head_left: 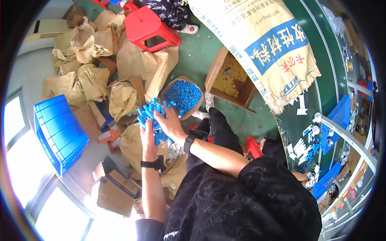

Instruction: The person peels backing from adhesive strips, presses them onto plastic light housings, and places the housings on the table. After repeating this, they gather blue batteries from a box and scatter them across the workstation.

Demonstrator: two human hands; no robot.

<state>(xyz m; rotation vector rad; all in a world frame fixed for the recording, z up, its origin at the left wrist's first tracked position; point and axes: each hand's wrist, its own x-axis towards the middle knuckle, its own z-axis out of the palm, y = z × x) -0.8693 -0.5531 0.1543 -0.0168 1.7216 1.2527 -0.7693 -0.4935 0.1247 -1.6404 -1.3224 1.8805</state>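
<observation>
A heaped bunch of short blue plastic tubes [152, 109] is cupped between my two hands. My left hand [148, 138] is closed round the near left side of the bunch, its fingers partly hidden by the tubes. My right hand [171, 125] curls over the bunch from the right, its fingers pressed on the tubes. Some tubes poke out above and below my fingers. Just beyond my hands, to the right, stands a cardboard box [195, 110] filled with many more loose blue tubes [183, 94].
Farther right is a carton [231, 94] of yellow pieces. A large printed woven sack [277, 48] covers part of the green table at right, with white and blue parts beside it. Brown paper sacks [94, 80], a blue crate [60, 132] and a red stool [150, 28] stand around.
</observation>
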